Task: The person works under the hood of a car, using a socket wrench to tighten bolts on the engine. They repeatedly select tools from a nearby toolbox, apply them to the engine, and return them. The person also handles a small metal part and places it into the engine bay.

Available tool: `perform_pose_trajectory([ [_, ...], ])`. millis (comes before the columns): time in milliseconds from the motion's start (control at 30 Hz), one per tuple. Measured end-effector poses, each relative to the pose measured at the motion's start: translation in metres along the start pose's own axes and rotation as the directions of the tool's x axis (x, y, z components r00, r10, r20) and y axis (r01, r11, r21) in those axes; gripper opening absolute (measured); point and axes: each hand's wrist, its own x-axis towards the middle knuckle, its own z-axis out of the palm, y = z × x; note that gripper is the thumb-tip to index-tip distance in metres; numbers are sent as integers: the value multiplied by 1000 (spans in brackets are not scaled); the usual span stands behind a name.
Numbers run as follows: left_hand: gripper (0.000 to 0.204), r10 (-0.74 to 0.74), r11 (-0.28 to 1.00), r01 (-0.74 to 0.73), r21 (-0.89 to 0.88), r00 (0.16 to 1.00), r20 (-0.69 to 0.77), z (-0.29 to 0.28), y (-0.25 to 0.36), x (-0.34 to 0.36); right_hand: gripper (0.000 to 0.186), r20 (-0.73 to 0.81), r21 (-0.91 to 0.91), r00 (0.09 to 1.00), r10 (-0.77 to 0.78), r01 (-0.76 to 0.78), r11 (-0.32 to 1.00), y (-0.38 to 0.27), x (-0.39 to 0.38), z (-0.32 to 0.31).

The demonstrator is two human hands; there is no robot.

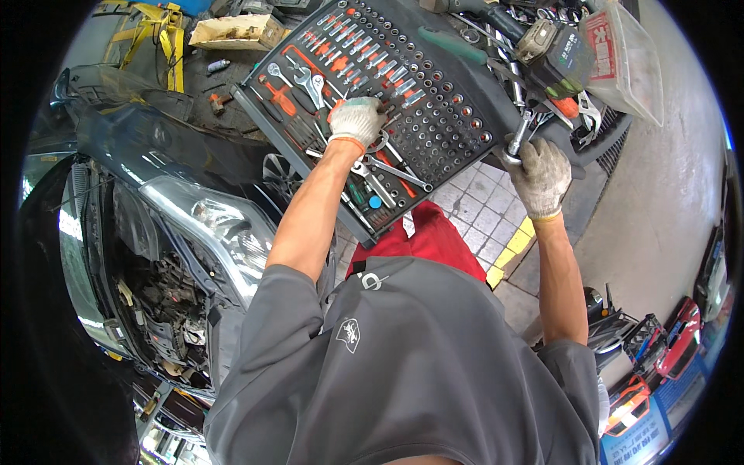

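My left hand (356, 122), in a white knit glove with an orange cuff, is over the middle of an open tool drawer (271, 159). Its fingers curl down among the tools, and whatever they grip is hidden. Beside it lie a chrome ratchet (315, 89), an adjustable wrench (301, 75) and an orange-handled screwdriver (283, 99). Rows of sockets (438, 139) fill the drawer's right part. My right hand (542, 174), in a soiled white glove, is closed around a chrome ratchet with a socket (521, 138), held just right of the drawer.
A car with its headlight (209, 221) and engine bay (167, 310) exposed stands at left. Beyond the drawer are a cordless power tool (546, 50), loose wrenches and a clear plastic bin (620, 62). Floor tiles (477, 194) with a yellow line lie below.
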Motion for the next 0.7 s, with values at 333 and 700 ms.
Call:
perform_pose_trajectory([
  [333,44,-50,995,46,-85,997,-52,6,5,7,36,-25,-15,1000,-18,17,1000,1,1,6],
  [700,20,-23,999,27,17,980,-199,32,4,18,35,-36,-62,999,-28,26,998,-2,1,8],
])
